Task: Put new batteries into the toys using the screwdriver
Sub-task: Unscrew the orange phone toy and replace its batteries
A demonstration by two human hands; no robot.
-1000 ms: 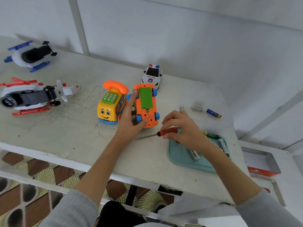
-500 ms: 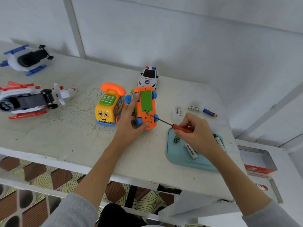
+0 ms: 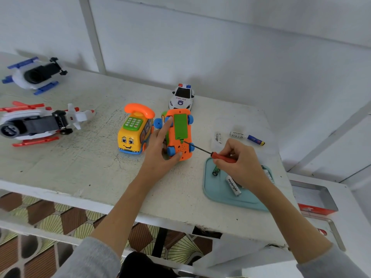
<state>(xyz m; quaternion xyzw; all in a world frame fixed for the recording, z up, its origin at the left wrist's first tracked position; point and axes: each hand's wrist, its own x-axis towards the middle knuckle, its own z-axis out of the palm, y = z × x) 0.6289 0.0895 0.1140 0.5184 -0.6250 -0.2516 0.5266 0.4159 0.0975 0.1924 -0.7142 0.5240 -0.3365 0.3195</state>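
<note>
Bare white tabletop (image 3: 66, 167) open along the near edge, left of the left hand (image 3: 160, 153). Narrow gap only between yellow phone bus (image 3: 134, 133) and upturned orange toy car (image 3: 179, 135), filled by that hand. Police car (image 3: 181, 97) close behind. Right approach blocked by right hand (image 3: 239, 163), screwdriver (image 3: 208, 153), teal tray (image 3: 230, 199) and loose batteries (image 3: 247, 137). Two helicopters (image 3: 38, 123) well apart at far left.

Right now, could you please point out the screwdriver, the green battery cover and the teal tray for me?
screwdriver (image 3: 223, 158): head view, on its red handle.
green battery cover (image 3: 180, 126): head view, middle of the panel.
teal tray (image 3: 208, 189): head view, on its bare left rim.
</note>
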